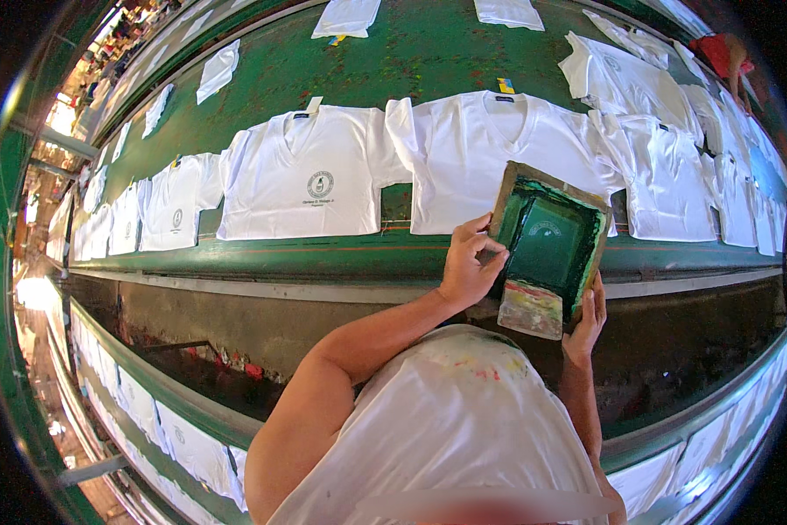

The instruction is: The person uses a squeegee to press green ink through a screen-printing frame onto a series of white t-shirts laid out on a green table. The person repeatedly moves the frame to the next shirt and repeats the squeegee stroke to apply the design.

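Note:
A small screen-printing frame (pixel 600 229) with a dark green mesh is held up, tilted, in front of me. My right hand (pixel 588 322) grips its lower right edge. My left hand (pixel 474 268) is at the left edge, fingers curled and thumb against them, closed on the frame's side. A flat squeegee (pixel 532 310), smeared with red, yellow and green ink, lies across the frame's lower end. Behind the frame, partly covered by it, a white V-neck shirt (pixel 450 166) lies flat. On its left a white shirt (pixel 280 197) bears a dark round chest print.
A long green table (pixel 428 57) runs across, with more white shirts (pixel 674 179) in rows. Its pale edge rail (pixel 323 290) borders a dark aisle. Another green table (pixel 161 367) with shirts stands behind me. Someone in red (pixel 717 54) is at the far right.

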`<state>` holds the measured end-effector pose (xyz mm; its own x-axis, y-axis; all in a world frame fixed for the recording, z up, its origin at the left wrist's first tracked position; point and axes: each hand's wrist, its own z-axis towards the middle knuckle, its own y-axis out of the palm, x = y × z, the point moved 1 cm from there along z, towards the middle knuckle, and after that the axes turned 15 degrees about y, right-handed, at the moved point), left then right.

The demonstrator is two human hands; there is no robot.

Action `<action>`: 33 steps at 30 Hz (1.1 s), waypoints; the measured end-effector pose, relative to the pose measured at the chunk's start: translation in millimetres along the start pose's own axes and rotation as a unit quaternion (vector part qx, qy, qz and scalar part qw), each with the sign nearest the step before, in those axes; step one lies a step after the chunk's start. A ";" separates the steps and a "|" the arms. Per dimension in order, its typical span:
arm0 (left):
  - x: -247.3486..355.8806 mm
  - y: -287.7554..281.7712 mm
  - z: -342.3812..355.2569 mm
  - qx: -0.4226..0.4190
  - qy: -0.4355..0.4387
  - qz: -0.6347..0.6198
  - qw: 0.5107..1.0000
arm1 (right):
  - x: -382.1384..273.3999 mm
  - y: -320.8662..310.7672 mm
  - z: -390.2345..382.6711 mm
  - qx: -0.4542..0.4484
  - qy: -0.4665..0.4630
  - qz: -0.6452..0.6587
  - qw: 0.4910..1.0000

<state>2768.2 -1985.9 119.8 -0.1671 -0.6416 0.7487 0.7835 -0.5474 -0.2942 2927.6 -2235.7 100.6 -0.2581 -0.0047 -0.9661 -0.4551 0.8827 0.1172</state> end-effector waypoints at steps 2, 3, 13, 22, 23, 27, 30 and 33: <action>-5.6 1.8 10.5 -0.012 0.018 -0.018 1.000 | 1.4 -0.6 4.7 0.009 0.027 0.012 1.000; -8.5 4.6 15.9 -0.005 0.017 -0.021 1.000 | 0.9 -1.5 6.7 0.018 0.042 0.029 0.999; -19.4 74.2 46.3 0.014 0.018 -0.092 0.996 | -32.0 -37.0 16.8 0.123 0.041 -0.001 0.992; -4.7 156.1 57.4 -0.040 0.041 -0.094 0.994 | -42.9 -111.9 36.5 0.194 0.056 0.042 0.978; -0.9 168.8 59.8 -0.045 0.041 -0.096 0.994 | -46.0 -125.5 43.3 0.201 0.057 0.039 0.977; 8.7 220.1 73.0 -0.067 0.000 -0.101 0.993 | -57.2 -177.7 75.3 0.197 0.064 0.031 0.978; 8.7 250.6 78.5 -0.061 -0.032 -0.094 0.993 | -54.2 -210.9 106.7 0.188 0.042 -0.018 0.981; 1.8 261.4 82.9 -0.030 -0.026 -0.058 0.998 | -49.2 -221.4 141.0 0.156 0.038 -0.056 0.986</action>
<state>3022.3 -2085.6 93.6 -0.2220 -0.5453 0.8083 0.7239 -0.6476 -0.2380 3161.3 -2364.7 89.7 -0.2894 -0.1349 -0.9477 -0.2040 0.9760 -0.0766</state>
